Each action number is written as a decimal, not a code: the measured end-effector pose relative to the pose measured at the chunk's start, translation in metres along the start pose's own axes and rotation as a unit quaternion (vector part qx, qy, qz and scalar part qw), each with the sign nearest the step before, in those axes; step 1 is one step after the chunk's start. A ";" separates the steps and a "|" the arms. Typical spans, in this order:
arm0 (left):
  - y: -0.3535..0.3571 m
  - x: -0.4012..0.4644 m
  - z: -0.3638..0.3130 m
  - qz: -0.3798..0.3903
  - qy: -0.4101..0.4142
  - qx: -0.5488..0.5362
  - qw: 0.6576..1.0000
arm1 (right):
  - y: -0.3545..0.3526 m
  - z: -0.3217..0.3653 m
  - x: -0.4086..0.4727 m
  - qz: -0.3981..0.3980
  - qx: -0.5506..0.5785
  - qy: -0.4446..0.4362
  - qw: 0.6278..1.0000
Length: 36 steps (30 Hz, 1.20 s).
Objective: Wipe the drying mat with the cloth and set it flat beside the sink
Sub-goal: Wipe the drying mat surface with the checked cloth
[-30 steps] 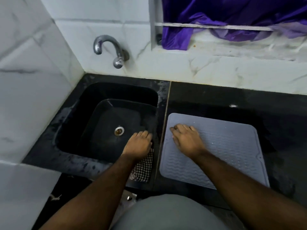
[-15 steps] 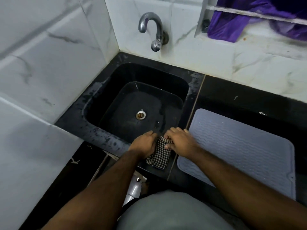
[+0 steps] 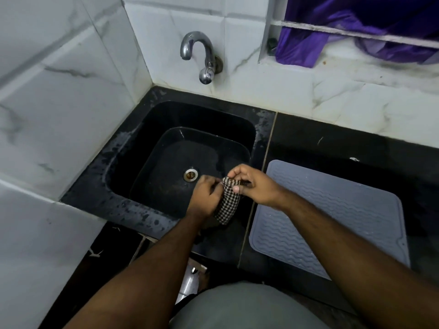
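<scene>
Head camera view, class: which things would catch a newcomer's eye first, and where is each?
Both hands meet over the black sink's near right corner: the left hand and right hand hold a checked cloth between them. A grey drying mat lies flat on the black counter right of the sink. A purple fabric hangs in the top right.

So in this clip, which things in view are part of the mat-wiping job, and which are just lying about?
Job:
cloth, held over the sink by left hand and right hand
mat, flat on the counter right of the sink

Lying about:
tap
purple fabric on the window ledge
</scene>
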State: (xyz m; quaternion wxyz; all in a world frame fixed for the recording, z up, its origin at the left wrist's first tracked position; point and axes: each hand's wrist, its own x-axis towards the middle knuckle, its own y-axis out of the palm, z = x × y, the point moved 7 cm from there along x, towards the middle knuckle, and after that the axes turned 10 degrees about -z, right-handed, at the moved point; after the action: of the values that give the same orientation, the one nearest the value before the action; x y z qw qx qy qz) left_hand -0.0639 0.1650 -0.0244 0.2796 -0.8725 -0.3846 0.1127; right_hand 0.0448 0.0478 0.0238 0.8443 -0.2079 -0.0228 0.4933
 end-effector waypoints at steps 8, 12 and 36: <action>0.007 0.036 -0.071 -0.015 0.146 -0.051 0.988 | -0.075 0.035 0.005 -0.243 -0.031 -0.055 0.968; 0.024 0.053 -0.095 0.055 0.140 -0.112 0.982 | -0.114 0.043 -0.001 -0.364 0.001 -0.042 0.930; 0.068 0.027 -0.275 0.234 0.520 0.056 0.819 | -0.128 0.005 -0.048 -0.448 0.577 0.171 0.661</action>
State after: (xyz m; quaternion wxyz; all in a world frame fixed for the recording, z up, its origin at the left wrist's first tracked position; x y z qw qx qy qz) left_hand 0.1095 0.0373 0.1621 0.4515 -0.8481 0.0410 -0.2743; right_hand 0.1244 -0.0455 0.0837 0.9032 0.2758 0.3204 -0.0745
